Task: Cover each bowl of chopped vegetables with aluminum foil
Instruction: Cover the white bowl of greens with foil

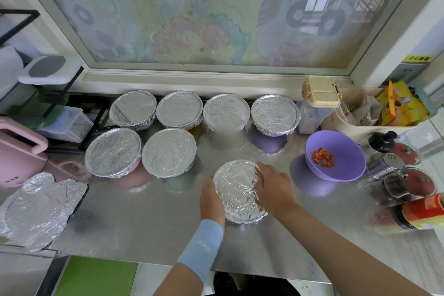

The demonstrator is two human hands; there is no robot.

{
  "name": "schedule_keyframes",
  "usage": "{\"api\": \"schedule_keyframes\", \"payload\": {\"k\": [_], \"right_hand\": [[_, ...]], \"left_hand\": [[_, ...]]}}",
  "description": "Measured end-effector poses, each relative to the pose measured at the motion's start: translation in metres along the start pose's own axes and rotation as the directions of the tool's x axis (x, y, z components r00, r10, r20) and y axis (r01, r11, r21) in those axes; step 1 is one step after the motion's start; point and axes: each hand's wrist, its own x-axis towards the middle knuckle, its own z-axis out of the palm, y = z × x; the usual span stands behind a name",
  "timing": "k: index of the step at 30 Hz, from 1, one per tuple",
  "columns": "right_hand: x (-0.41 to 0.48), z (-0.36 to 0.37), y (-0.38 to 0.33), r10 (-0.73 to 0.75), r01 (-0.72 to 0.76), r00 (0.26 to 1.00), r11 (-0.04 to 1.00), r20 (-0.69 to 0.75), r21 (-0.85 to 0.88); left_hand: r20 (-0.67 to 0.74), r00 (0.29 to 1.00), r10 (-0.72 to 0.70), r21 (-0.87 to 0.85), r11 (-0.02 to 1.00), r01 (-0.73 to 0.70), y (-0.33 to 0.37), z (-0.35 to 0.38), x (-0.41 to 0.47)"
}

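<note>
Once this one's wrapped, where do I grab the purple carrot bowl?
Pinch the purple bowl by its flared left rim, coming in over the counter; jars crowd its right, and the carrot cubes sit low, clear of the rim.

Seven bowls wear foil: four in a back row [225,112], two in a middle row [168,151], and one foil-covered bowl [240,191] between two hands, the left hand [212,199] and the right hand [274,187]. One purple bowl [346,167] is uncovered (it holds diced carrot [323,157]). Two red-lidded jars [406,151] stand at the right.
</note>
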Motion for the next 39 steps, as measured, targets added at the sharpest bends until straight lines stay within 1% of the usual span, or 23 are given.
{"api": "schedule_keyframes", "payload": {"k": [1, 3, 4, 5, 7, 9, 10, 12, 15, 16, 17, 18, 20, 22, 23, 25, 27, 29, 31, 32, 35, 37, 39], "right_hand": [[-0.002, 0.000, 0.000, 0.064, -0.065, 0.998, 0.996, -0.021, -0.060], [-0.004, -0.001, 0.000, 0.156, -0.159, 0.987, 0.980, -0.041, -0.119], [-0.004, -0.002, -0.001, 0.170, -0.175, 0.984, 0.975, -0.049, -0.138], [-0.003, -0.003, -0.001, 0.161, -0.166, 0.986, 0.976, -0.048, -0.140], [-0.001, -0.004, -0.002, 0.108, -0.108, 0.994, 0.993, -0.002, -0.042], [0.000, -0.006, -0.007, 0.071, -0.081, 0.993, 0.991, 0.089, 0.108], [0.000, -0.006, -0.008, 0.074, -0.095, 0.989, 0.981, 0.128, 0.170], [-0.002, -0.005, -0.009, 0.097, -0.134, 0.982, 0.964, 0.164, 0.229], [-0.007, -0.001, -0.011, 0.170, -0.202, 0.976, 0.943, 0.139, 0.263], [-0.009, 0.000, -0.010, 0.203, -0.230, 0.972, 0.931, 0.121, 0.284], [-0.010, 0.001, -0.009, 0.235, -0.255, 0.967, 0.919, 0.101, 0.301], [-0.010, 0.001, -0.008, 0.259, -0.272, 0.962, 0.913, 0.082, 0.304], [-0.009, -0.002, -0.007, 0.293, -0.298, 0.954, 0.909, 0.060, 0.291], [-0.006, -0.006, -0.008, 0.287, -0.291, 0.956, 0.915, 0.056, 0.280], [-0.005, -0.007, -0.008, 0.265, -0.274, 0.962, 0.923, 0.070, 0.270], [-0.003, -0.007, -0.011, 0.212, -0.234, 0.971, 0.931, 0.107, 0.281], [-0.004, -0.003, -0.013, 0.184, -0.211, 0.976, 0.929, 0.113, 0.305], [-0.007, 0.002, -0.011, 0.220, -0.225, 0.974, 0.918, 0.051, 0.326], [-0.011, 0.002, -0.008, 0.273, -0.255, 0.962, 0.906, -0.004, 0.338], [-0.011, 0.001, -0.006, 0.300, -0.277, 0.954, 0.898, -0.015, 0.341], [-0.005, -0.004, -0.003, 0.338, -0.301, 0.940, 0.888, -0.048, 0.347], [0.001, -0.007, -0.003, 0.272, -0.243, 0.962, 0.900, -0.029, 0.362], [0.007, -0.007, -0.006, 0.171, -0.174, 0.984, 0.904, 0.044, 0.391]], "left_hand": [[0.010, 1.000, -0.003, 0.010, 1.000, 0.003, 0.009, 0.003, 0.009], [0.009, 1.000, -0.009, 0.057, 0.998, 0.009, 0.026, 0.005, 0.018], [-0.018, 1.000, 0.017, 0.094, 0.995, -0.015, 0.032, 0.007, 0.015], [-0.081, 0.995, 0.056, 0.125, 0.991, -0.046, 0.033, 0.009, 0.011], [-0.197, 0.974, 0.110, 0.178, 0.981, -0.075, 0.026, 0.011, -0.004], [-0.221, 0.969, 0.113, 0.160, 0.984, -0.079, 0.014, 0.014, -0.023], [-0.220, 0.972, 0.085, 0.118, 0.991, -0.060, 0.009, 0.016, -0.027], [-0.199, 0.980, -0.029, -0.037, 0.999, 0.022, -0.003, 0.020, -0.025], [-0.098, 0.990, -0.099, -0.202, 0.976, 0.077, -0.014, 0.022, -0.001], [-0.054, 0.991, -0.119, -0.236, 0.966, 0.103, -0.005, 0.022, -0.001], [-0.040, 0.992, -0.123, -0.269, 0.957, 0.108, 0.007, 0.024, -0.005], [-0.043, 0.990, -0.135, -0.279, 0.953, 0.117, 0.013, 0.023, -0.003], [-0.100, 0.987, -0.122, -0.295, 0.952, 0.088, 0.016, 0.017, 0.002], [-0.161, 0.980, -0.121, -0.255, 0.964, 0.077, 0.007, 0.012, 0.005], [-0.156, 0.978, -0.140, -0.264, 0.960, 0.095, 0.003, 0.012, 0.001], [-0.096, 0.981, -0.169, -0.312, 0.941, 0.131, -0.002, 0.021, -0.012], [-0.050, 0.985, -0.164, -0.344, 0.929, 0.138, -0.001, 0.030, -0.016], [-0.041, 0.985, -0.168, -0.332, 0.932, 0.145, 0.006, 0.033, -0.012], [-0.039, 0.982, -0.186, -0.283, 0.944, 0.168, 0.013, 0.032, -0.005], [-0.033, 0.985, -0.172, -0.257, 0.953, 0.158, 0.014, 0.029, 0.000], [-0.172, 0.980, -0.103, -0.194, 0.979, 0.069, 0.006, 0.016, 0.013], [-0.249, 0.968, -0.025, -0.147, 0.989, -0.013, -0.012, 0.014, 0.012], [-0.224, 0.974, 0.037, -0.120, 0.991, -0.065, -0.023, 0.023, -0.006]]}}
